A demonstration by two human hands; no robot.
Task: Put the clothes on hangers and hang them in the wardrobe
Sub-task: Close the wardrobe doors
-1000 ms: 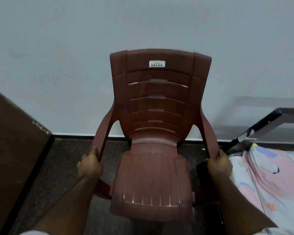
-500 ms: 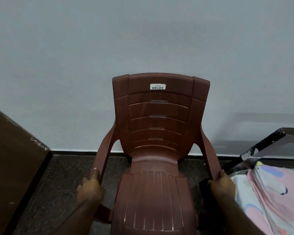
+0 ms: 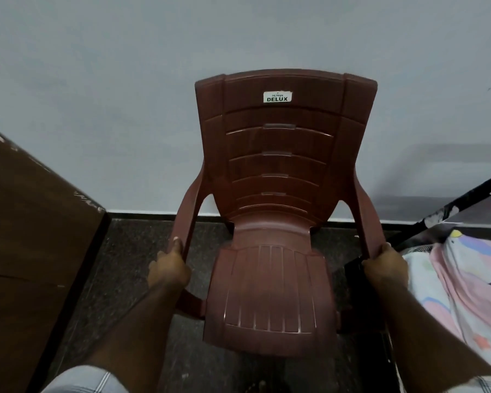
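Chair faces wall; left hand grips left armrest; right hand grips right armrest.

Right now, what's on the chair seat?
Nothing lies on the chair seat. The left hand and right hand grip its armrests; the floor beneath is hidden.

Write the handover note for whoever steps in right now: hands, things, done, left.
Left hand grips the chair's left armrest; right hand grips the right armrest.
Chair faces the person, its back to the wall, between a brown wooden panel and a bed with a patterned sheet.
No clothes, hangers or open wardrobe in view.
Done: nothing hung that shows.
Left: let go of the chair, find clothes and hangers, hang them.
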